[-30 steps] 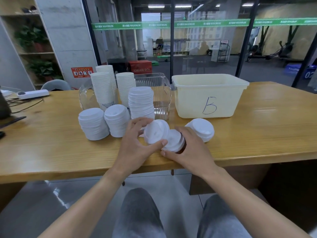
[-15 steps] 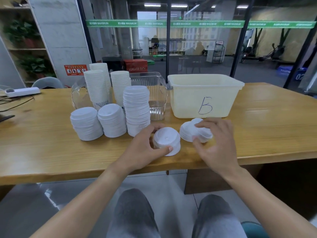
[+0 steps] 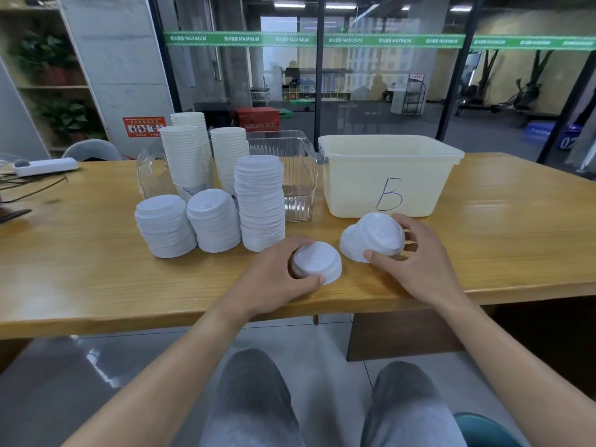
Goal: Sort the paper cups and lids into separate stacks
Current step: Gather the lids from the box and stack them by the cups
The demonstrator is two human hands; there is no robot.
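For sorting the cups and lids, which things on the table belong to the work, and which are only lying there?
Belong to the job:
- lid under the left hand
- small lid pile in the right hand
- three lid stacks
- paper cup stacks

Just lying about:
- cream bin marked B
- clear plastic container
- power strip

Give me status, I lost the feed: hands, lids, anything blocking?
Left hand grips one lid. Right hand holds small lid pile. Nothing blocking.

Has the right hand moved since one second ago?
Yes. The right hand went right, away from the left hand, toward the pale plastic bin marked B, and now grips the small lid pile.
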